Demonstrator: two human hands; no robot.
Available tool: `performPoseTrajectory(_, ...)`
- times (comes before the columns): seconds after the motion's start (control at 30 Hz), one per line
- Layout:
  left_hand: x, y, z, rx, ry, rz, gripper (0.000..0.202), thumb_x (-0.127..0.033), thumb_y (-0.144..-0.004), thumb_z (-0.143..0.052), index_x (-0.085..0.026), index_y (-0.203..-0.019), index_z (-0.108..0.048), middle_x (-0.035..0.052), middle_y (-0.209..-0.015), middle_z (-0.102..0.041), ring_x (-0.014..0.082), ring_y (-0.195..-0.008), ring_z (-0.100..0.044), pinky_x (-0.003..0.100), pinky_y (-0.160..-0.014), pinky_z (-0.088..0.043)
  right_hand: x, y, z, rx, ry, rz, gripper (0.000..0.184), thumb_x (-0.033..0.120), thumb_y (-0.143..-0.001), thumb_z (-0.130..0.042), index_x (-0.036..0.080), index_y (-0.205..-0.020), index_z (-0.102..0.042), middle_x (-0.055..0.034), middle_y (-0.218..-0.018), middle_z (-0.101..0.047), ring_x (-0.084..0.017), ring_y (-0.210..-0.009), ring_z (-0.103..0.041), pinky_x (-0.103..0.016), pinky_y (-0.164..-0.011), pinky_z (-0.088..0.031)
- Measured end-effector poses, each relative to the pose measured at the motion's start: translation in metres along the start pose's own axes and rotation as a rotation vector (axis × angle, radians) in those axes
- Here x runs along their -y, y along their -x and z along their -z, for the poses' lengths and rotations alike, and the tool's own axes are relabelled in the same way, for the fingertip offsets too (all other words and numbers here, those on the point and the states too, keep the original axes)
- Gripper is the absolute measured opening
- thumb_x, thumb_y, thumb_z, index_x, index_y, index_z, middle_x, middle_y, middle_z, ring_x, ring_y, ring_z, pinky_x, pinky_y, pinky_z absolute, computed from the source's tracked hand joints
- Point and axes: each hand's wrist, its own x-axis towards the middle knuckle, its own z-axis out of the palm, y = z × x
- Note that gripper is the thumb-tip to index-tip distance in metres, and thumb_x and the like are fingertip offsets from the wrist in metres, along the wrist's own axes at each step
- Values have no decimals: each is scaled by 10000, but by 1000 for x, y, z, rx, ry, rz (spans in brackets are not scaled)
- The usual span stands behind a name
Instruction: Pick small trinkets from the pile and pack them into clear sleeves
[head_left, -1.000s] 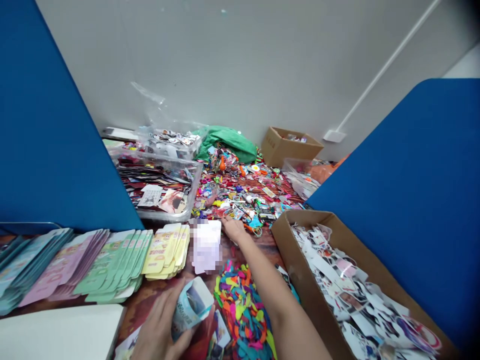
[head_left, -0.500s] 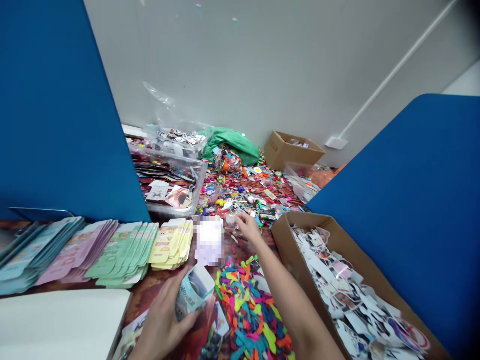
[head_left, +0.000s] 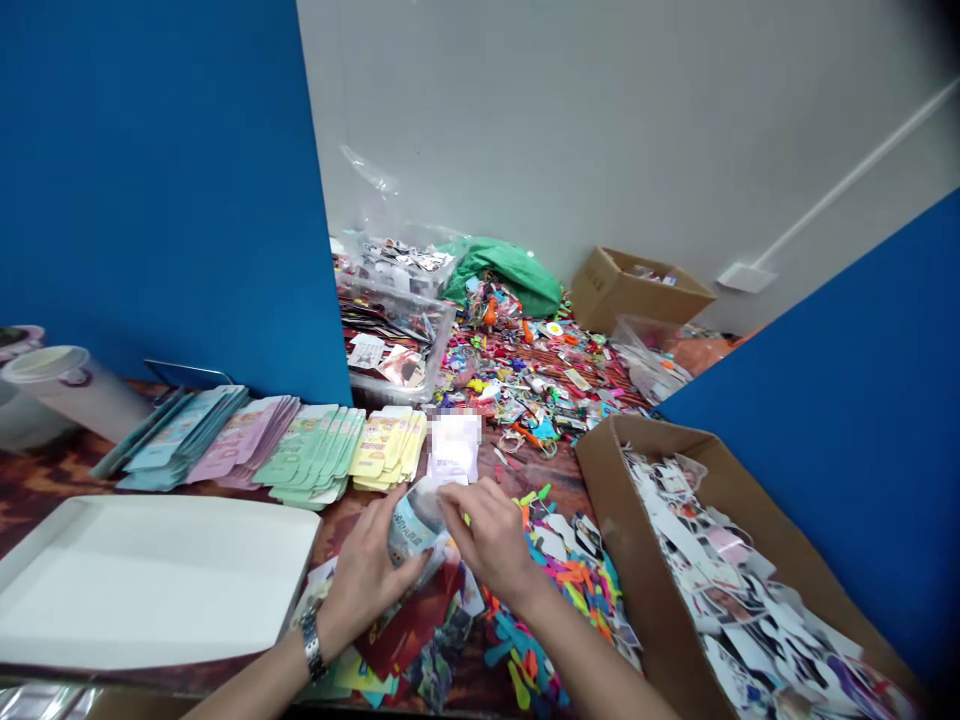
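My left hand (head_left: 366,565), with a metal watch at its wrist, is wrapped round a light blue printed paper packet (head_left: 409,530). The packet tilts with its open top toward my right hand (head_left: 491,535). The fingers of that hand are pinched together at the packet's mouth, on a small whitish thing too hidden to name. Beneath both hands lie printed cards and a dark red packet (head_left: 409,620). Colourful balloons (head_left: 532,640) are heaped under my right forearm.
Stacks of blue, pink, green (head_left: 307,450) and yellow packets stand left of a lilac one. A white tray (head_left: 150,580) lies front left. On the right is a cardboard box (head_left: 660,560) of cut-outs. Small trinkets (head_left: 517,380) cover the back, beside a clear bin (head_left: 435,370).
My right hand has come back from the trinket pile to the mouth of the blue packet. The view has swung left, bringing the whole white tray and white tubs into sight.
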Motion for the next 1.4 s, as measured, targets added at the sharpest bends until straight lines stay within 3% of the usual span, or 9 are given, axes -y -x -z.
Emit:
performPoseTrajectory(0.13, 0, 5, 2, -8, 22, -46, 706, -242, -779, -619, -164, -1421, -336, 139, -1308, -544, 282, -1205, -536, 439, -1010, -458, 9, 4, -11, 83, 67, 34, 151, 181, -938, -534, 211, -980, -676, -51, -850, -697, -211, -801, -540, -326, -716, -459)
performPoseTrajectory(0.33, -2, 7, 14, 36, 69, -87, 824, -224, -828, -587, -222, -1511, -126, 129, -1312, -522, 265, -1194, -535, 426, -978, -474, 13, 10, 0, 226, 54, 156, 453, 203, -926, -531, 244, -1376, -494, -61, -914, -708, -291, -1066, -525, -535, -994, -387)
performPoseTrajectory(0.47, -4, 9, 18, 66, 86, -109, 692, -289, -858, -600, -254, -1454, -251, 107, -1221, -552, 246, -1085, -582, 408, -915, -504, 4, 14, 5, 125, -80, 50, 435, 154, -939, -496, 240, -1365, -489, -94, -1188, -637, -233, -1098, -556, -412, -949, -469)
performPoseTrajectory(0.63, -3, 14, 16, 43, 104, -187, 543, -262, -833, -620, -243, -1318, -376, 97, -1257, -542, 248, -1158, -546, 414, -979, -469, 14, 24, -9, 66, -224, -177, 376, 153, -936, -524, 238, -1302, -542, -72, -1162, -658, -194, -1055, -624, -310, -900, -510)
performPoseTrajectory(0.87, -8, 21, 23, 40, 61, -127, 826, -231, -841, -577, -232, -1517, -101, 132, -1446, -432, 272, -1306, -457, 444, -1063, -405, 39, 19, -10, 31, -382, -219, 253, 140, -932, -530, 248, -1102, -683, -56, -1054, -690, -179, -1011, -643, -291, -879, -519)
performPoseTrajectory(1.07, -12, 23, 28, 66, 16, -86, 869, -295, -871, -555, -234, -1534, 3, 142, -1301, -509, 273, -1162, -538, 400, -921, -500, 42, 12, -6, 94, -337, -317, 212, 155, -918, -542, 216, -1052, -694, -61, -1024, -700, -184, -965, -660, -298, -867, -528)
performPoseTrajectory(1.17, -12, 24, 27, 59, -117, -104, 902, -317, -866, -546, -204, -1533, 51, 146, -1208, -542, 303, -1103, -549, 477, -934, -478, 46, 12, -9, 86, -282, -302, 226, 117, -900, -538, 214, -1031, -695, -53, -998, -710, -188, -937, -667, -298, -839, -535)
performPoseTrajectory(1.27, -10, 25, 27, 35, -242, -138, 939, -306, -846, -545, -157, -1526, 86, 156, -1165, -545, 324, -1071, -548, 529, -944, -458, 52, 17, -15, 35, -233, -219, 274, 103, -911, -510, 225, -1088, -681, -54, -1036, -716, -194, -965, -664, -316, -855, -534)
performPoseTrajectory(1.4, -7, 26, 30, 48, -294, -150, 950, -316, -846, -528, -142, -1518, 120, 170, -1168, -524, 304, -995, -567, 430, -802, -533, 60, 29, -27, -50, -177, -180, 357, 99, -929, -463, 233, -1218, -625, -72, -1112, -697, -203, -1038, -648, -337, -888, -538)
